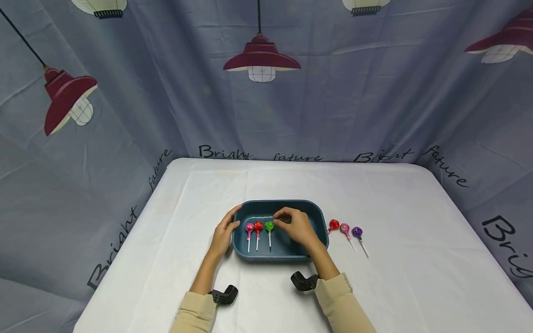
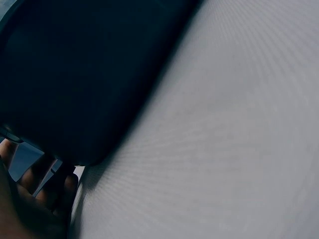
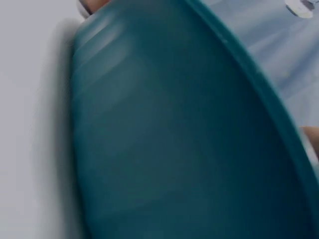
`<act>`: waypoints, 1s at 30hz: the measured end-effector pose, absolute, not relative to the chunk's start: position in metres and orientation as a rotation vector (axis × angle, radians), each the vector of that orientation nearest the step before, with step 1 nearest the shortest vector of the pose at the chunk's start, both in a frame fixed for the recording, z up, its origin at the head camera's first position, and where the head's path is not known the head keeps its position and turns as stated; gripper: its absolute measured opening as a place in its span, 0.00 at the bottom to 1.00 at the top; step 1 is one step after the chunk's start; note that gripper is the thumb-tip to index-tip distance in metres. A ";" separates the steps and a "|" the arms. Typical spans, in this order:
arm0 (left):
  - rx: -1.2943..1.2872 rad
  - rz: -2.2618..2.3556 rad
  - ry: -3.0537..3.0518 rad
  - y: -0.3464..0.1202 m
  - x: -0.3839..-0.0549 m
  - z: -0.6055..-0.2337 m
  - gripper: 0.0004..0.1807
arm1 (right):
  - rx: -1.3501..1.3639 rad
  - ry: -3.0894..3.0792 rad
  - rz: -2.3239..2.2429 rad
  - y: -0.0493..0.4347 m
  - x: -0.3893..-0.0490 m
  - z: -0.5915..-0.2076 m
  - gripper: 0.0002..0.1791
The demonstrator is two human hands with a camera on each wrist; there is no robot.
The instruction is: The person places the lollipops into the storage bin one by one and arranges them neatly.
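A dark teal tray (image 1: 280, 259) with raised walls lies on the white table. My left hand (image 1: 223, 235) grips its left end, the thumb at the rim and the fingers along the outside; in the left wrist view the fingers (image 2: 47, 184) show below the tray wall. Inside, in a row on the left, lie a pink lollipop (image 1: 249, 227), a red lollipop (image 1: 258, 226) and a green lollipop (image 1: 269, 226), sticks toward me. My right hand (image 1: 297, 226) hovers over the tray's right half, thumb and fingertips bent and a little apart, just beside the green candy, with nothing visible between them.
Right of the tray, on the white cloth (image 1: 416, 277), lie another red lollipop (image 1: 334, 225), a pink one (image 1: 344, 228) and a purple one (image 1: 357, 232). A grey curtain (image 1: 333, 115) printed with lamps hangs behind the table and at both sides.
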State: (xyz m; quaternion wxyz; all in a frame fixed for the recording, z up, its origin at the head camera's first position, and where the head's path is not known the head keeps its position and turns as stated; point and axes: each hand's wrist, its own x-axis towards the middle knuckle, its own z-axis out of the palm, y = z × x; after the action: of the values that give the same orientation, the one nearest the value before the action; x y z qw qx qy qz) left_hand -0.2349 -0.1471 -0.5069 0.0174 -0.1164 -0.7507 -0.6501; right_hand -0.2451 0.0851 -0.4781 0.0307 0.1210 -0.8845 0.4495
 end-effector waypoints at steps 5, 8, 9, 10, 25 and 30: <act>-0.362 -2.010 -2.335 -0.149 -0.236 -0.506 0.23 | 0.437 -2.671 1.487 0.097 -0.235 -0.465 0.06; -0.366 -2.013 -2.331 -0.149 -0.236 -0.506 0.23 | 0.491 -2.614 1.543 0.105 -0.229 -0.454 0.08; -0.369 -2.016 -2.330 -0.149 -0.236 -0.506 0.23 | 0.493 -2.596 1.556 0.108 -0.228 -0.450 0.09; -0.369 -2.017 -2.332 -0.148 -0.236 -0.506 0.23 | 0.488 -2.576 1.571 0.111 -0.226 -0.446 0.09; -0.381 -2.027 -2.315 -0.149 -0.236 -0.505 0.24 | 0.289 -2.228 1.690 0.190 -0.227 -0.434 0.12; -0.379 -2.032 -2.320 -0.148 -0.236 -0.506 0.23 | 0.285 -2.059 1.790 0.223 -0.232 -0.456 0.13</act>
State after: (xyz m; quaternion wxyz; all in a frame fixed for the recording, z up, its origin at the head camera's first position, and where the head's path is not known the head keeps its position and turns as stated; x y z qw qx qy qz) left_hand -0.2361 -0.1476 -0.5064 0.0170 -0.1220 -0.7466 -0.6538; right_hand -0.2324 0.2233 -0.4556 0.1978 0.1020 -0.7357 0.6397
